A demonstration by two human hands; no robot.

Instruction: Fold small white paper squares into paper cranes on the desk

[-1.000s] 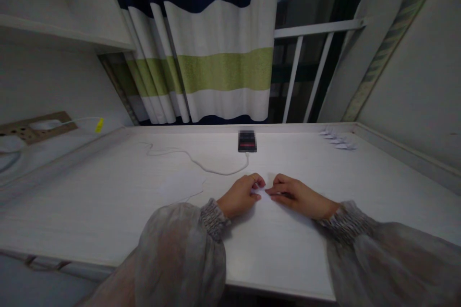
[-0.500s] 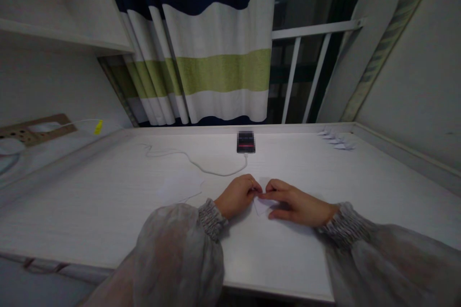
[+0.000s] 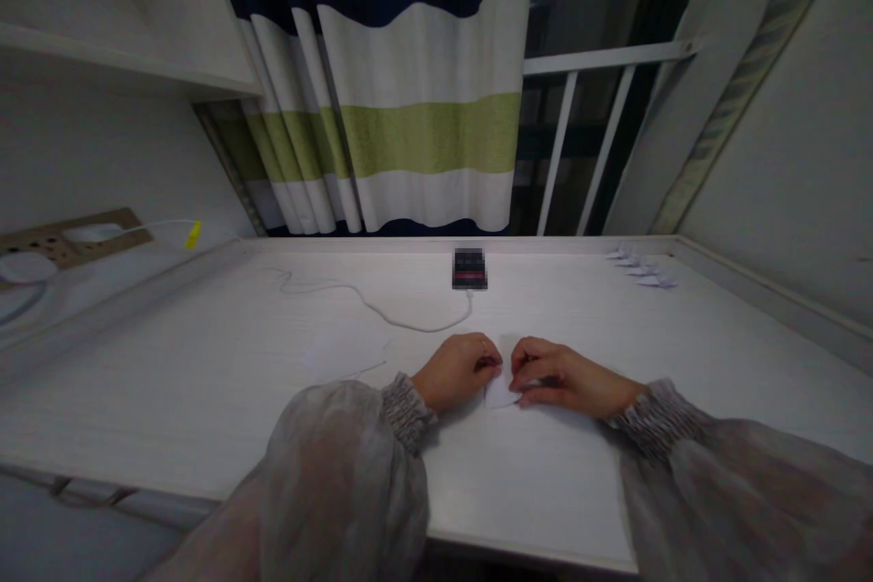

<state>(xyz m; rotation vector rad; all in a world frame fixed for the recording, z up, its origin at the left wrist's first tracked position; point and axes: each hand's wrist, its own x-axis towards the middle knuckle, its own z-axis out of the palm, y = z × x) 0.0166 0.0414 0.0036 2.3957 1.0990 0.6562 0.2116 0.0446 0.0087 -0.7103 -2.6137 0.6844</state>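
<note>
A small piece of folded white paper point(image 3: 500, 392) lies on the white desk between my hands. My left hand point(image 3: 458, 371) has its fingers closed on the paper's left upper edge, with the wrist near the desktop. On the other side, my right hand point(image 3: 569, 377) pinches the paper's right part between thumb and fingers. The fingertips cover much of the paper, so its exact folds cannot be made out.
A phone-like dark device point(image 3: 470, 269) with a white cable point(image 3: 409, 327) lies at the back. Several folded paper pieces point(image 3: 645, 271) sit at the back right. White paper sheets point(image 3: 345, 355) lie left of my hands. A power strip point(image 3: 75, 241) is on the left wall.
My right thumb and fingers have drawn closer together on the paper, and more of its surface shows between the hands. The camera view has shifted slightly.
</note>
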